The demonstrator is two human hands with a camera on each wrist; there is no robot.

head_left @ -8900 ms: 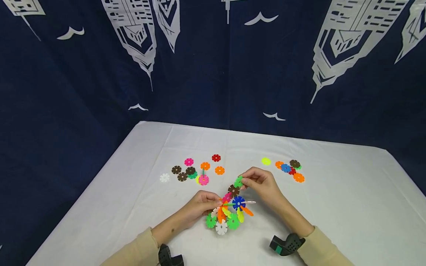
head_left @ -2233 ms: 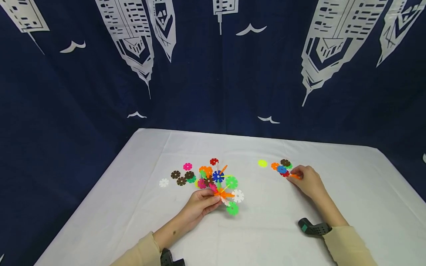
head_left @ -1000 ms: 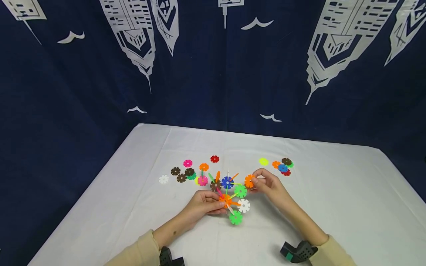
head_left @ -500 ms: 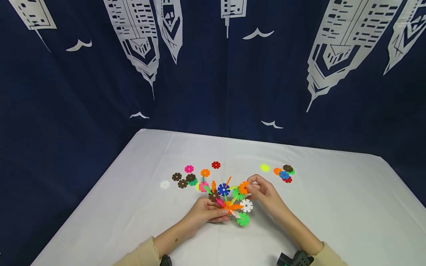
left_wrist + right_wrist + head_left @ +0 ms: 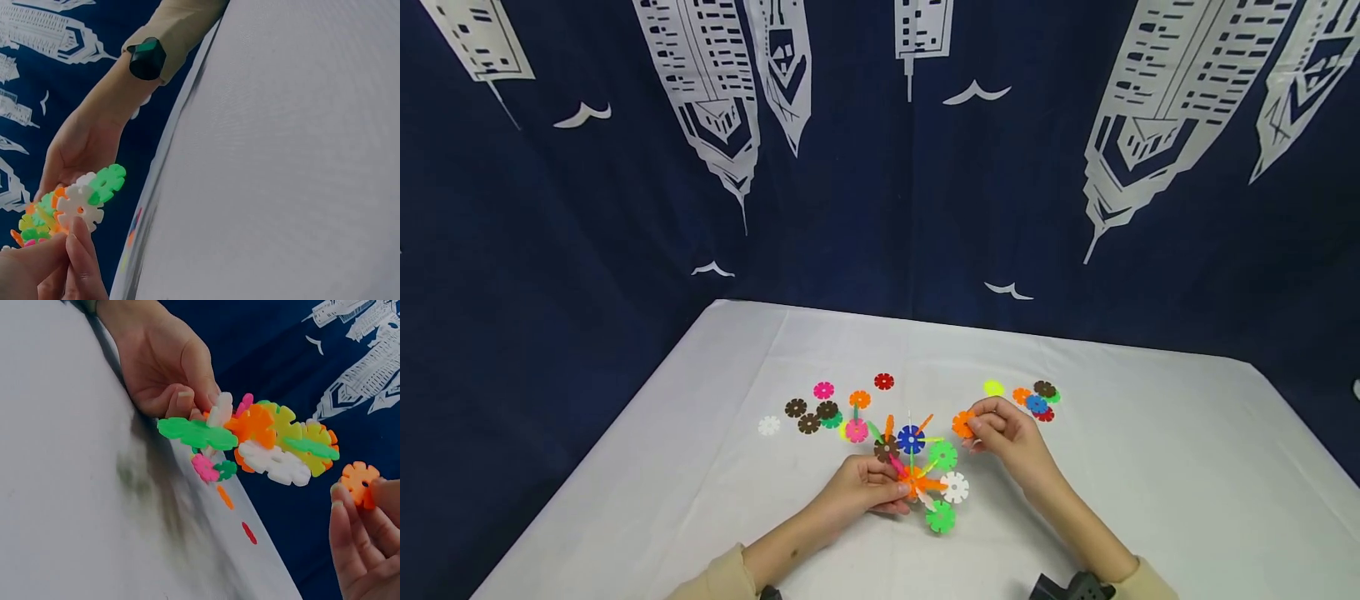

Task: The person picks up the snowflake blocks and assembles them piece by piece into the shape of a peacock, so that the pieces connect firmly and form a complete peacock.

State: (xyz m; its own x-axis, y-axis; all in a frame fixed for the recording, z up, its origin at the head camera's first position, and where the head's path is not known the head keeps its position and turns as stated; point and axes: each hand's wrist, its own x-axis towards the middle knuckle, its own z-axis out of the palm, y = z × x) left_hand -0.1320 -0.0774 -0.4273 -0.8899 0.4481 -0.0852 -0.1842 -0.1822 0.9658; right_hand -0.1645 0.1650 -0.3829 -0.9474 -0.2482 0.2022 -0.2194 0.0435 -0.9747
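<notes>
My left hand (image 5: 865, 490) pinches a cluster of slotted plastic discs near an orange disc (image 5: 913, 483). It includes a blue disc (image 5: 911, 439), a brown disc (image 5: 886, 448), green discs (image 5: 943, 455) and a white disc (image 5: 955, 487). Up and to its right, my right hand (image 5: 1011, 437) pinches a loose orange disc (image 5: 962, 424) between thumb and fingers. In the right wrist view this orange disc (image 5: 359, 484) is apart from the cluster, whose white disc (image 5: 274, 462) shows clearly. The left wrist view has the cluster's white disc (image 5: 81, 207) above my left fingertips.
Loose discs lie behind my left hand: brown (image 5: 796, 407), pink (image 5: 823, 390), red (image 5: 883, 381) and white (image 5: 769, 426). A pink disc (image 5: 856, 431) stands among them. Behind my right hand lie a yellow disc (image 5: 994, 388) and an overlapping pile with a blue disc (image 5: 1036, 404).
Earlier my right hand held a green disc at the brown one, then picked an orange disc from the right pile. It brought this to the cluster; now the disc is slightly farther away.
</notes>
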